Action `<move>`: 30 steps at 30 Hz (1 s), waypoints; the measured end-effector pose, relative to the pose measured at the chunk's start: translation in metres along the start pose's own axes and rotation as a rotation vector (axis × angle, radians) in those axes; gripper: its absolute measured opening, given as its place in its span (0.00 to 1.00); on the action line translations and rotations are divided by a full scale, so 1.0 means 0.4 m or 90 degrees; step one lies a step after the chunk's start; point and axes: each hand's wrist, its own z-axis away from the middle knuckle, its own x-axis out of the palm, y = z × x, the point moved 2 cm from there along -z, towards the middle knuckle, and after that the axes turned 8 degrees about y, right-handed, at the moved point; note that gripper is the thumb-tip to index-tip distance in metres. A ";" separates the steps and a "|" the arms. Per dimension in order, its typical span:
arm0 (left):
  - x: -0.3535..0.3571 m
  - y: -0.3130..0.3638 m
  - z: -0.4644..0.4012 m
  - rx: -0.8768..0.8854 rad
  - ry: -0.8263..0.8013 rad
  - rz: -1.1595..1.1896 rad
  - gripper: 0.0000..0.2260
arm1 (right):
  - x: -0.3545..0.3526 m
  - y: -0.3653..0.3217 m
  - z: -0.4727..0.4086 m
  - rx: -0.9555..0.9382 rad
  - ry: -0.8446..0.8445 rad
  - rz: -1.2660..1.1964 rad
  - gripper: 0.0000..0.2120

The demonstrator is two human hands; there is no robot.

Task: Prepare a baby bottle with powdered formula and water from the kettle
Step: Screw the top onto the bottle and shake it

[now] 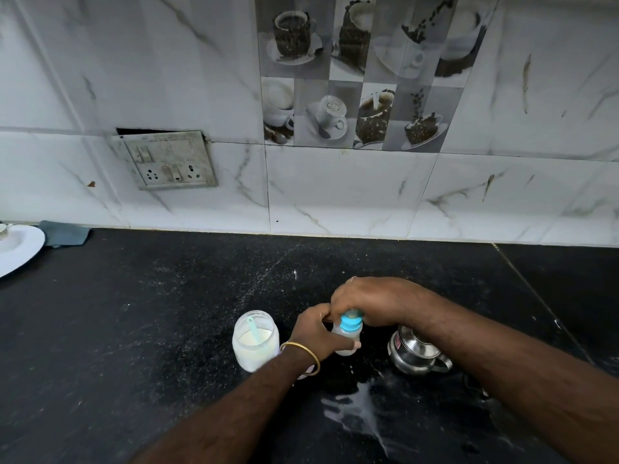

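A small baby bottle [346, 343] with milky liquid stands upright on the black counter. My left hand [318, 333] grips its body from the left. My right hand [371, 301] comes down from above and holds the bottle's blue cap [350, 322] with curled fingers. Left of the bottle stands an open clear jar of white formula powder [255, 344] with a light blue scoop [254, 329] inside it. A steel kettle [415, 354] sits right of the bottle, partly hidden under my right forearm.
Spilled white liquid or powder [361, 416] streaks the black counter [150, 313] in front of the bottle. A white plate [16, 249] and a grey cloth [65, 233] lie at the far left by the tiled wall. A switch and socket panel [169, 160] is on the wall.
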 end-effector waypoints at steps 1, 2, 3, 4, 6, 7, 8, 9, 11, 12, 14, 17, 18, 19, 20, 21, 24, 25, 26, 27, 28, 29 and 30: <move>-0.002 0.001 -0.003 0.003 -0.009 0.000 0.19 | 0.002 0.001 0.000 -0.024 0.007 -0.007 0.16; -0.005 0.002 -0.006 0.005 -0.020 -0.002 0.19 | 0.005 0.002 0.001 -0.048 0.013 -0.010 0.16; -0.007 0.003 -0.010 0.009 -0.035 -0.004 0.18 | 0.007 0.003 0.001 -0.073 0.020 -0.011 0.15; -0.010 0.004 -0.015 0.013 -0.053 -0.007 0.18 | 0.009 0.003 0.003 -0.097 0.026 -0.005 0.14; -0.014 0.005 -0.024 0.020 -0.089 -0.008 0.17 | 0.008 0.001 0.008 -0.135 0.038 0.024 0.12; -0.015 0.004 -0.029 0.020 -0.105 -0.006 0.17 | 0.006 0.001 0.010 -0.152 0.044 0.034 0.12; -0.016 0.003 -0.032 0.020 -0.118 -0.002 0.18 | 0.003 -0.001 0.014 -0.167 0.046 0.040 0.11; -0.018 0.003 -0.035 0.017 -0.130 0.005 0.18 | -0.001 -0.004 0.017 -0.181 0.045 0.050 0.11; -0.023 0.003 -0.041 0.016 -0.161 0.017 0.17 | -0.007 -0.013 0.022 -0.217 0.045 0.090 0.11; -0.026 0.002 -0.043 0.018 -0.179 0.018 0.17 | -0.010 -0.017 0.025 -0.238 0.048 0.113 0.11; -0.031 0.000 -0.047 0.017 -0.212 0.026 0.16 | -0.012 -0.024 0.030 -0.272 0.049 0.166 0.11; -0.035 0.000 -0.047 0.004 -0.227 0.043 0.19 | -0.011 -0.032 0.038 -0.309 0.042 0.240 0.12; -0.035 0.002 -0.047 -0.001 -0.233 0.045 0.20 | -0.011 -0.030 0.042 -0.308 0.043 0.240 0.13; -0.035 0.003 -0.047 -0.004 -0.241 0.051 0.18 | -0.013 -0.027 0.045 -0.296 0.045 0.226 0.14; -0.035 0.004 -0.046 -0.001 -0.251 0.057 0.17 | -0.014 -0.024 0.046 -0.279 0.048 0.205 0.15; -0.035 0.005 -0.046 0.003 -0.261 0.063 0.17 | -0.015 -0.021 0.046 -0.260 0.048 0.180 0.15; -0.035 0.004 -0.046 0.005 -0.255 0.058 0.20 | -0.019 -0.014 0.037 -0.188 0.017 0.119 0.18; -0.035 0.003 -0.046 0.005 -0.251 0.055 0.20 | -0.023 -0.015 0.034 -0.165 0.003 0.111 0.20; -0.036 0.004 -0.044 0.006 -0.249 0.054 0.20 | -0.026 -0.015 0.032 -0.143 -0.009 0.107 0.21; -0.036 0.005 -0.041 0.006 -0.248 0.055 0.20 | -0.028 -0.016 0.031 -0.120 -0.019 0.106 0.21; -0.036 0.004 -0.039 0.006 -0.248 0.059 0.20 | -0.029 -0.017 0.029 -0.099 -0.027 0.107 0.22; -0.036 0.003 -0.038 0.006 -0.247 0.065 0.20 | -0.029 -0.018 0.028 -0.082 -0.033 0.115 0.21; -0.036 0.003 -0.036 0.006 -0.244 0.072 0.20 | -0.028 -0.021 0.027 -0.067 -0.038 0.127 0.20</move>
